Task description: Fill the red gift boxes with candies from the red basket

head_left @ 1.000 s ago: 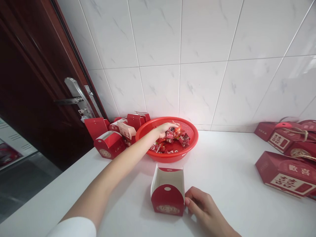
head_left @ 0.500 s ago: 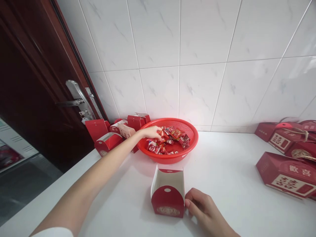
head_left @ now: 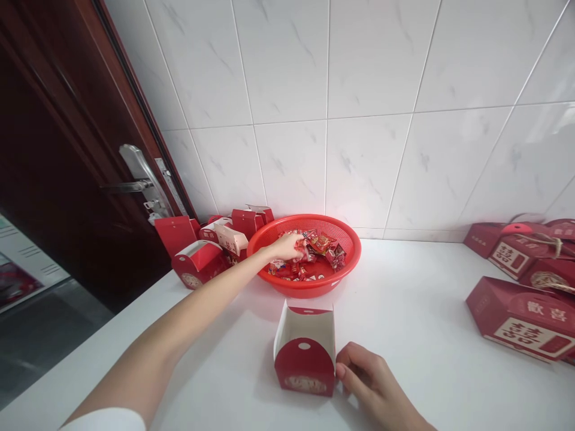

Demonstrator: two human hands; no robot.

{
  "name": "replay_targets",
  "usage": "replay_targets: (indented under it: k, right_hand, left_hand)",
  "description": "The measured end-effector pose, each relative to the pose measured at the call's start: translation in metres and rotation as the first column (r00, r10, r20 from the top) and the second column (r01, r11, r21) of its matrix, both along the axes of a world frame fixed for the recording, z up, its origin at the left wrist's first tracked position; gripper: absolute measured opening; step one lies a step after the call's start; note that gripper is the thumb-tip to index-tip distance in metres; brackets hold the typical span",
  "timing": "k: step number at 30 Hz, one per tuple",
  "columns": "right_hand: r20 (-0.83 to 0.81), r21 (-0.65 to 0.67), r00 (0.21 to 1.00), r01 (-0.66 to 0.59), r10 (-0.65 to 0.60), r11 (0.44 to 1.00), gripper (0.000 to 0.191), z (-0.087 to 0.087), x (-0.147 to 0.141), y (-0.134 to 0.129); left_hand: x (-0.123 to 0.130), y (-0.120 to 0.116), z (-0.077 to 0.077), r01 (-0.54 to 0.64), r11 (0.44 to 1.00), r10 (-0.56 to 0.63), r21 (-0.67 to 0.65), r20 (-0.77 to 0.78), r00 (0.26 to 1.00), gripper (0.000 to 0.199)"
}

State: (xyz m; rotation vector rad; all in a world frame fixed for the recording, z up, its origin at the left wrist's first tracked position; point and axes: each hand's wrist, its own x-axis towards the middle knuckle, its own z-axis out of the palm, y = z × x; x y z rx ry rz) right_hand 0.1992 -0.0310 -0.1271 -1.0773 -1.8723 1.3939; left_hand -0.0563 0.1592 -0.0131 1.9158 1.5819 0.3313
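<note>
My left hand (head_left: 287, 246) reaches into a red plastic basket (head_left: 354, 254), its fingers curled on wrapped candies (head_left: 321, 242). The fingertips are partly hidden among the red wrappers. In front of the basket stands an open red candy box (head_left: 302, 365), its pale inside facing up and showing no contents. My right hand (head_left: 371, 380) rests on the white table at the box's right side, thumb and curled fingers closed at that wall.
Several opened red boxes (head_left: 202, 260) stand at the back left by the basket. At the right lie closed red boxes (head_left: 523, 317), some with cord. A tiled wall (head_left: 287, 90) bounds the table behind; a dark door (head_left: 81, 120) is at the left.
My left hand has moved a little to the right and deeper among the candies in the basket. My right hand and the open box have stayed in place.
</note>
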Motion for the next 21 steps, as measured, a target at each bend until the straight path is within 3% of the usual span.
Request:
replay_targets:
  k: [3,6,10,15,21]
  right_hand:
    - [0.004,0.001,1.000,-0.004,0.004,1.000,0.060,0.000,-0.001,0.000]
    - [0.002,0.006,1.000,-0.004,0.004,1.000,0.060,0.000,-0.001,0.000]
    - [0.007,0.016,1.000,-0.001,0.001,1.000,0.059,0.000,-0.001,-0.001]
    - [0.006,0.027,1.000,0.001,-0.001,1.000,0.059,0.002,0.000,-0.001]
    - [-0.005,0.018,1.000,0.001,-0.001,1.000,0.058,0.000,0.001,0.000]
  left_hand:
    - [0.005,0.006,0.002,-0.049,0.993,0.041,0.109,0.073,0.997,0.023]
    - [0.003,0.005,0.005,-0.061,0.993,0.047,0.102,0.138,0.989,0.023]
    - [-0.004,-0.002,0.008,-0.039,0.998,0.048,-0.041,0.249,0.967,0.032]
    - [-0.010,-0.005,0.009,-0.001,0.964,0.119,-0.267,0.425,0.897,0.048]
    - [-0.011,-0.006,0.011,-0.021,0.933,0.222,-0.360,0.528,0.820,0.049]
